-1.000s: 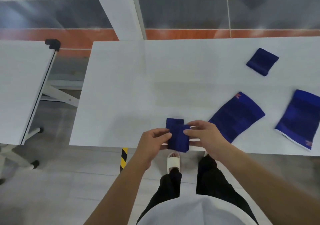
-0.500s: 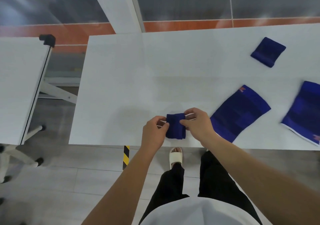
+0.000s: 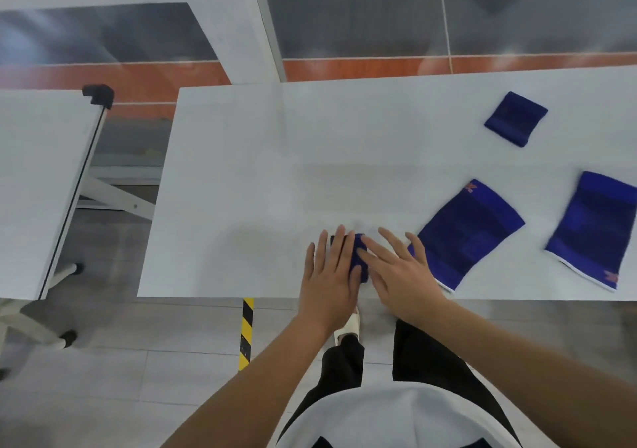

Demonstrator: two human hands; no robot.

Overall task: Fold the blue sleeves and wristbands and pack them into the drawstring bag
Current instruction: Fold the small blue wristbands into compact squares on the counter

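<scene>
A folded blue wristband lies on the white table near its front edge, mostly covered by my hands. My left hand rests flat on its left part with fingers spread. My right hand lies flat on its right part, fingers stretched out. Two blue sleeves lie flat to the right: one just beside my right hand, the other at the frame's right edge. A second blue wristband sits farther back on the right. No drawstring bag is in view.
A second white table stands to the left across a gap, with a black corner cap. A yellow-black striped floor marking lies below the table's front edge. My legs and a white slipper are under the edge.
The wristband, held up and pinched between both hands earlier, now lies on the table. Both hands have opened and flattened on top of it.
</scene>
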